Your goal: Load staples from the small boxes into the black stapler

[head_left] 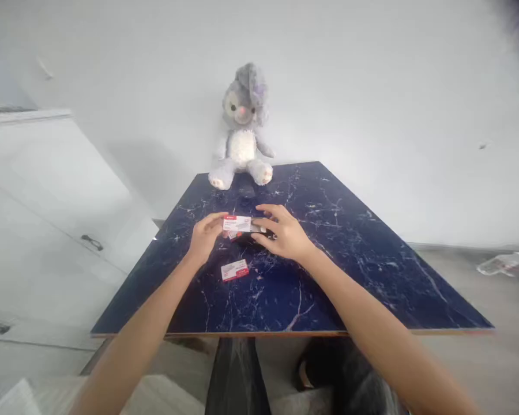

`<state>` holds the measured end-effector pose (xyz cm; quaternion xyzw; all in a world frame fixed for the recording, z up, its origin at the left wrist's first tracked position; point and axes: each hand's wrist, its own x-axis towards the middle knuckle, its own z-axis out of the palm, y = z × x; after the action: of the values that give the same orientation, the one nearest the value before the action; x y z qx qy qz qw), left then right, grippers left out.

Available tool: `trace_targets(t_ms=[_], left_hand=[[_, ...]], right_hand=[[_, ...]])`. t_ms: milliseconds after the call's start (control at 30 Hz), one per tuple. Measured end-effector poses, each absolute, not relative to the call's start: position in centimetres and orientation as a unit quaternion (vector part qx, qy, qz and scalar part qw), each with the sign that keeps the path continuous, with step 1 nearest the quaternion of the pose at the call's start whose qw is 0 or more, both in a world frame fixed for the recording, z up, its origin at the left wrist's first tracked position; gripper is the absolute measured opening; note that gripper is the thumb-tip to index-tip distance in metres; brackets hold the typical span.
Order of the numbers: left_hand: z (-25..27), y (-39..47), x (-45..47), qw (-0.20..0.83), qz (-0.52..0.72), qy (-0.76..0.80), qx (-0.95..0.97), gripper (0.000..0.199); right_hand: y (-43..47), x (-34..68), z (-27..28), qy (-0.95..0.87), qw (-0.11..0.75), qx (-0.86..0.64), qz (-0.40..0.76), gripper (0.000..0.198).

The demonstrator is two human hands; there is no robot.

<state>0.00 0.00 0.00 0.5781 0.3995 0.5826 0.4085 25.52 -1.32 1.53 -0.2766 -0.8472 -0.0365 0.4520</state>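
Observation:
My left hand (205,236) is closed on the left end of a small white and red cardboard box (237,223), held just above the table. At the box's right end, a thin silvery piece (256,227) sticks out; its kind is too blurred to make out. My right hand (285,233) has its fingers and thumb around this piece, the index finger raised apart from the others. Another red and white item (233,234) shows partly below the held box. Nearer to me, a second white and red box (234,270) lies on the table.
A grey and white plush toy (242,144) sits at the far edge of the dark blue marbled table (294,305), against the pale wall. White cabinets (47,219) stand on the left. A clear plastic bag (504,263) lies on the floor at the right.

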Motion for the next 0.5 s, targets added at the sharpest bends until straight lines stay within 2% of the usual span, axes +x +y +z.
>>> trace_targets(t_ms=[500], left_hand=[[-0.3, 0.1, 0.0, 0.411, 0.572, 0.414, 0.576, 0.033]], right_hand=[[-0.8, 24.8, 0.5, -0.822, 0.477, -0.302, 0.068, 0.014]])
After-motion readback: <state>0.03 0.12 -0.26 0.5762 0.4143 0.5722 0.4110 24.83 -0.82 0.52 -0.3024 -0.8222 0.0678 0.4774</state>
